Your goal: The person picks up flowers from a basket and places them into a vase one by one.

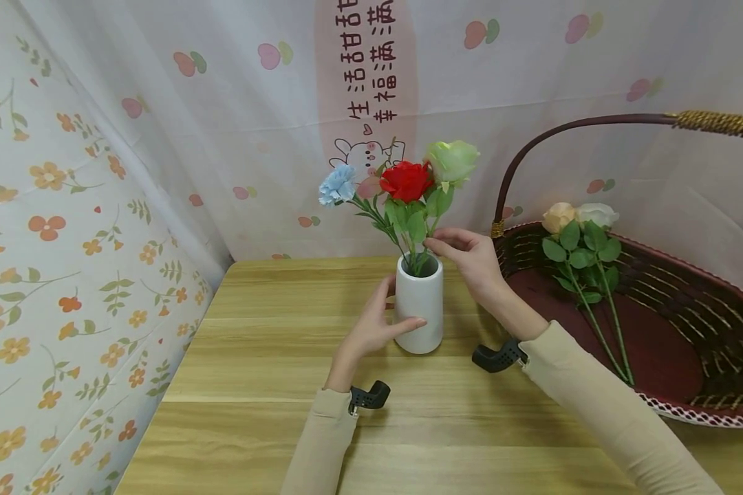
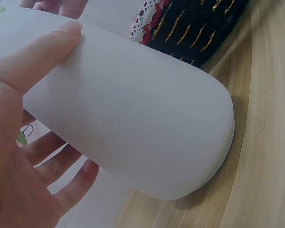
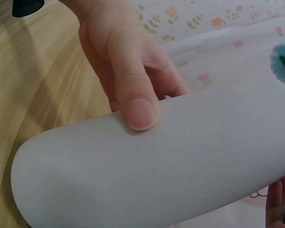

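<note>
1. At the centre of the head view, a white vase (image 1: 418,313) stood upright on the wooden counter (image 1: 272,385), holding a blue flower (image 1: 337,183), a red flower (image 1: 406,180) and a pale green flower (image 1: 452,161).
2. The left hand (image 1: 374,326) gripped the vase's side, thumb across the front and fingers curled behind.
3. In the left wrist view, that thumb (image 2: 38,57) pressed flat on the vase's white wall.
4. The right hand (image 1: 470,258) sat at the vase's rim, fingertips pinched at the green stems (image 1: 422,256) just above the mouth.
5. At the right of the frame, a dark woven basket (image 1: 687,323) rested on the counter, near the vase.
6. Inside it lay a peach rose (image 1: 558,216) and a white rose (image 1: 597,214), side by side.
</note>
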The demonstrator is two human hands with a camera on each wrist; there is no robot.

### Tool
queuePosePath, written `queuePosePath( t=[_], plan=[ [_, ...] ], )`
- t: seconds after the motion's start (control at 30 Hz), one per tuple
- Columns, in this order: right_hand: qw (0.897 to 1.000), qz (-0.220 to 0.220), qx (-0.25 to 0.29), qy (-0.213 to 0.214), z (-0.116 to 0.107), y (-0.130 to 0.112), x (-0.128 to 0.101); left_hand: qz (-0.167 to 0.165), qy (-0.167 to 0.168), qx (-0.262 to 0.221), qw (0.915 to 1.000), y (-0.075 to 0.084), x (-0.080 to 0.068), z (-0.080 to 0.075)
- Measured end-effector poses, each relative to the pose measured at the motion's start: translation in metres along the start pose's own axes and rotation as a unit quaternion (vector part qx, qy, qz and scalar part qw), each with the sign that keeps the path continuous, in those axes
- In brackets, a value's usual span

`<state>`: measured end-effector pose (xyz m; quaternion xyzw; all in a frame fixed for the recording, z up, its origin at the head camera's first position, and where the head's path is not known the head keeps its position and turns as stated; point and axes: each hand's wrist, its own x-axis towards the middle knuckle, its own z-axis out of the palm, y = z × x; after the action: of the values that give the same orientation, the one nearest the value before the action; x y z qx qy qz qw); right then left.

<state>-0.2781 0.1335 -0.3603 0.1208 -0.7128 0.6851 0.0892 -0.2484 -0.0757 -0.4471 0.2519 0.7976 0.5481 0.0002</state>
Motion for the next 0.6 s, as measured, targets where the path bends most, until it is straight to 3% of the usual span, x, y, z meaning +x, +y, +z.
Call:
queuePosePath(
  t=[0.37,0.6],
  plan=[
    [0.999,0.036,0.001,-0.014,0.0015,0.0077,-0.0020,-0.006,-0.002,-0.016,0.9999,0.0007,0.0004,0.0001],
    [0.997,0.065,0.016,-0.032,0.0005,0.0079,-0.0031,-0.026,-0.001,-0.015,0.9995,0.0024,0.0007,0.0017]
  ],
)
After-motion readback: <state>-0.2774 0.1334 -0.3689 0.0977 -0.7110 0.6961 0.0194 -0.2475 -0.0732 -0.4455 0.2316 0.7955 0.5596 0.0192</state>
